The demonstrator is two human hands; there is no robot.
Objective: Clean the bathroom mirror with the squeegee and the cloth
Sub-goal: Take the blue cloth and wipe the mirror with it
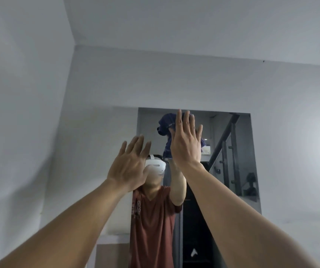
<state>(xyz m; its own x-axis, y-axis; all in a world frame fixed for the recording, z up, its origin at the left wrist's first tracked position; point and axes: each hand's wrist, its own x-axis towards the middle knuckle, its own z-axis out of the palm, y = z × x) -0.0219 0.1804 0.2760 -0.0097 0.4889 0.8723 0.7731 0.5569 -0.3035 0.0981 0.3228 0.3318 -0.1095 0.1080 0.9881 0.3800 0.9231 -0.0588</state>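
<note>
The bathroom mirror (232,151) hangs on the grey wall ahead and shows a person's reflection and a doorway with stairs. My right hand (186,144) lies flat with its fingers straight up, pressing a dark blue cloth (165,122) against the glass near the mirror's top edge. The cloth bunches out to the left of and below that hand. Lower and to the left, my left hand (130,167) is raised with its fingers spread and holds nothing. Whether it touches the glass I cannot tell. No squeegee is in view.
Plain grey walls (29,113) surround the mirror on the left, above and on the right. A beige surface (112,252) shows at the bottom, left of the reflected person. Both of my forearms reach up from the lower corners.
</note>
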